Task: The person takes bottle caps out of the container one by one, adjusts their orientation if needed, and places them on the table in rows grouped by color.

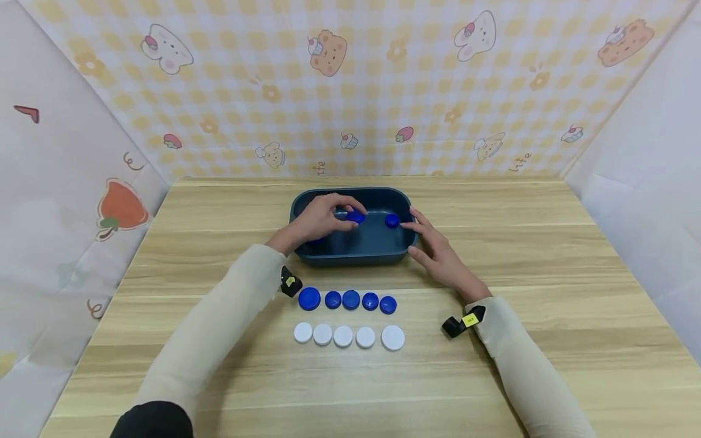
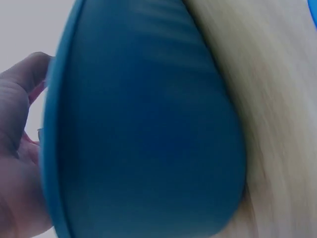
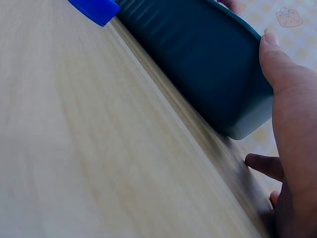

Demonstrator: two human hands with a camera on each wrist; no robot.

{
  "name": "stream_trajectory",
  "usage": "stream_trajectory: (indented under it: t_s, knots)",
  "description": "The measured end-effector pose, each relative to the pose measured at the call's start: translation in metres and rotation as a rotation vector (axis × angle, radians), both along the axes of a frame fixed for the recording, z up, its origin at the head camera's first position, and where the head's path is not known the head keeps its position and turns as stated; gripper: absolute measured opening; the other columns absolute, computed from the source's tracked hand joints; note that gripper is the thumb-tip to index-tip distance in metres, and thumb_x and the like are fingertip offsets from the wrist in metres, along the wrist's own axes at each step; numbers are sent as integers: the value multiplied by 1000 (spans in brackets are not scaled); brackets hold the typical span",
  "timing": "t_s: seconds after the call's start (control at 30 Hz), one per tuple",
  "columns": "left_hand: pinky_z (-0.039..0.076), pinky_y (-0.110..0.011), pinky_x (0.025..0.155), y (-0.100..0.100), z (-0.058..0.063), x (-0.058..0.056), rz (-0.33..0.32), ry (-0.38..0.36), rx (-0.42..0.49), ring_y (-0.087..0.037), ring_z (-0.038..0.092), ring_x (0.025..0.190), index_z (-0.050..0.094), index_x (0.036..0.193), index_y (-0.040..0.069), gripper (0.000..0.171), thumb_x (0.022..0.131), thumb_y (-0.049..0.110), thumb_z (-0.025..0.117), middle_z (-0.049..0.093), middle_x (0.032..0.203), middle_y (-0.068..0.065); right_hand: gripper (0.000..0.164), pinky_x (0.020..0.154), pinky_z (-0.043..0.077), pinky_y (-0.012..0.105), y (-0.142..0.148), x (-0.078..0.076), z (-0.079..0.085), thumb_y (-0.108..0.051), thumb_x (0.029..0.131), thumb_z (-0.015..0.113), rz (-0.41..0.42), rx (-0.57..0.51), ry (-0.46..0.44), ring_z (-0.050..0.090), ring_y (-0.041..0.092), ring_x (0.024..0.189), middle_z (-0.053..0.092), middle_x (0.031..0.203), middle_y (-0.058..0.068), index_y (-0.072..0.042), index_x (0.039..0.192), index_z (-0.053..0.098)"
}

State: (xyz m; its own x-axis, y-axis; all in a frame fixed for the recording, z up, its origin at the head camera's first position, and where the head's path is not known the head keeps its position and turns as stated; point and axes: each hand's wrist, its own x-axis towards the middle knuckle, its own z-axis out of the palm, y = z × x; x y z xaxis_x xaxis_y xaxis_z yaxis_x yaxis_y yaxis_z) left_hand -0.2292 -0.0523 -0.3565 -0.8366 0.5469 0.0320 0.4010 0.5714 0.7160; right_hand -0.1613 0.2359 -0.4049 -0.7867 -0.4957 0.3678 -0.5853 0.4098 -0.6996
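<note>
In the head view my left hand [image 1: 320, 218] reaches over the near left rim of a dark teal plastic box [image 1: 378, 243]. Its thumb and index finger pinch a blue bottle cap [image 1: 357, 216] inside. Another blue cap [image 1: 392, 221] lies toward the box's right end, and a bit of blue shows below the left wrist, mostly hidden. At the right end, my right hand [image 1: 440, 258] holds the box rim, the thumb on the outer wall [image 3: 242, 94] and one fingertip over the edge. The left wrist view shows the box wall [image 2: 148, 124] hiding the left fingertips.
Nearer to me, several blue caps [image 1: 351, 299] stand in a row on the wooden table [image 1: 520, 243]. Below it runs a row of several white caps [image 1: 343, 336]. A patterned cloth backdrop [image 1: 372, 91] rises behind, with pale sheets on both sides.
</note>
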Motion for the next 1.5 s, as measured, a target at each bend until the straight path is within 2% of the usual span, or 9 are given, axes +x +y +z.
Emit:
stream_trajectory:
  t_s: [0.4,0.7,1.0,1.23,1.37,1.5]
  knots:
    - [40,-35,72,18,8,34,-233,105,62,-23,51,96,71,109,28,22,87,25,71,60,106,7,43,108,14,58,0,1,0,-1,94,55,-12,8,-20,15,35,142,18,155,21,2,136,44]
    - [42,-29,83,41,13,55,-343,201,33,-13,52,100,71,110,28,22,88,26,70,55,109,7,43,108,15,60,1,1,-1,1,94,55,4,-10,3,16,37,141,19,154,23,3,135,44]
    - [41,-29,78,64,13,80,-496,331,-125,-12,53,93,69,112,31,25,88,27,70,54,115,2,42,107,14,62,2,0,-2,-1,95,54,19,-8,4,15,37,141,17,154,23,5,135,43]
    - [37,-26,66,79,3,88,-614,430,-265,-8,52,92,69,112,33,27,86,28,72,58,110,3,43,107,14,62,2,-1,-1,1,94,54,24,-13,9,15,37,142,17,154,23,5,135,43]
    - [39,-26,67,88,-2,92,-677,478,-333,-9,55,95,69,114,33,27,87,30,70,60,112,1,44,107,14,62,2,-1,-1,2,94,55,20,-12,3,14,35,142,17,154,23,4,136,43]
    - [40,-28,70,94,-4,95,-707,488,-393,-9,58,96,68,115,35,26,89,31,68,59,115,-1,43,107,14,61,2,-1,-1,1,94,55,19,-9,-5,14,35,142,17,154,23,5,135,44]
